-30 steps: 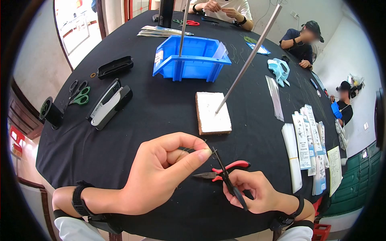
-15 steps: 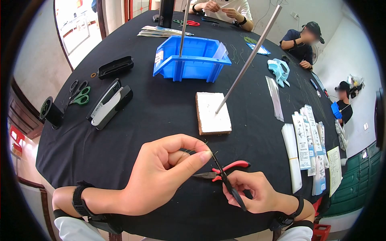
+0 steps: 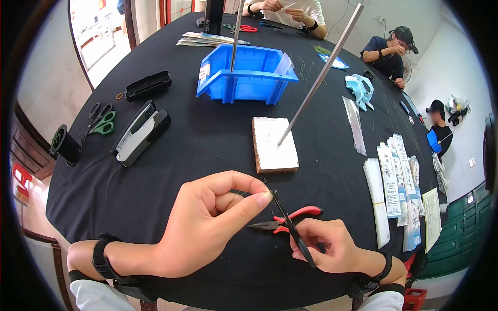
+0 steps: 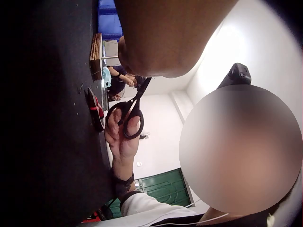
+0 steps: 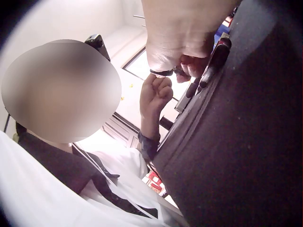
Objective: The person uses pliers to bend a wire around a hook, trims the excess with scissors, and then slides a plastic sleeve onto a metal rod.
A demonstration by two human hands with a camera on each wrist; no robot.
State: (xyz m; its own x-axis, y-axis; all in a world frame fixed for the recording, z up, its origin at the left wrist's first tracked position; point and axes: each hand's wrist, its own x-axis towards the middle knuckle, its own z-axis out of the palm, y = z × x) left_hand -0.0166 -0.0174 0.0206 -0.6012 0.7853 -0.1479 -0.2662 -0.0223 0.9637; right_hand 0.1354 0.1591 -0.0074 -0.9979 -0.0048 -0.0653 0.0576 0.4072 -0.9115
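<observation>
In the head view my left hand (image 3: 218, 228) pinches a thin greenish line (image 3: 265, 181) between thumb and index finger, and a short end of it sticks up past the fingertips. My right hand (image 3: 329, 246) grips black scissors (image 3: 294, 234), with fingers at the handle loops. The scissor blades point up and left, their tips right at the left fingertips. The left wrist view shows the same scissors (image 4: 134, 111) from below, the tips hidden behind my left hand. Red-handled pliers (image 3: 306, 210) lie on the table behind the scissors.
Ahead stands a white-topped block (image 3: 275, 150) with a slanted metal rod (image 3: 319, 78). Behind it is a blue bin (image 3: 249, 88). A stapler (image 3: 140, 133), green-handled scissors (image 3: 105, 124) and a black spool (image 3: 66, 147) lie left; printed packets (image 3: 391, 181) lie right. Other people sit around the table.
The scissors' tips shifted slightly away and back to the left fingertips, and their handles moved slightly up and left. My left hand dipped a little and rose again, still pinching the line.
</observation>
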